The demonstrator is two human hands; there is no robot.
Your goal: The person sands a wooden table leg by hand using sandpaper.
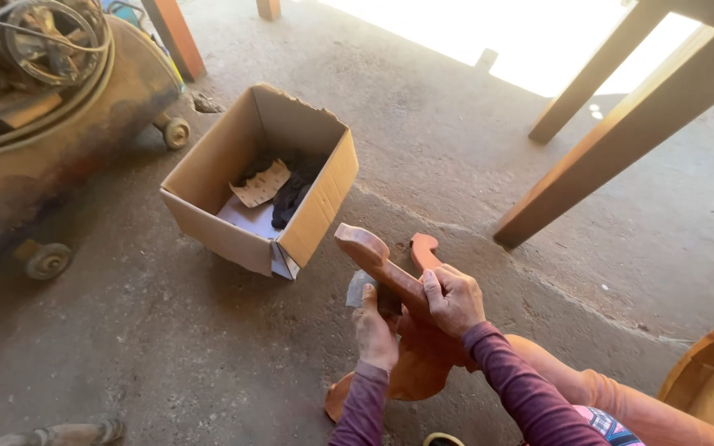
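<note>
— Where gripped near the middle, right hand (pixel 454 299) clenched over the curved wooden piece (pixel 398 322), fingers wrapped across its narrow arm.

— And left hand (pixel 375 330)?

— Closed on a small grey scrap of sandpaper (pixel 358 287), pressed against the side of the same wooden piece, just below the scrolled upper end. Purple sleeves on both forearms.

— Placement of the wood?

— Tilted upward and away, broad lower end resting low near the orange trouser leg (pixel 613 400), above the concrete floor (pixel 167 355). Second scrolled tip showing just behind the right hand.

— Further out?

— Open cardboard box (pixel 307 223) on the floor, near and ahead of the hands, holding a perforated pale sheet (pixel 262 183) and a dark cloth (pixel 292 196). Beyond the box to the left, a dusty tank on small wheels (pixel 51 157), hoses coiled on top. To the right, slanted wooden legs (pixel 621 136) of a bench, well apart from the hands. At the lower right corner, a rounded wooden rim (pixel 708 363).
</note>
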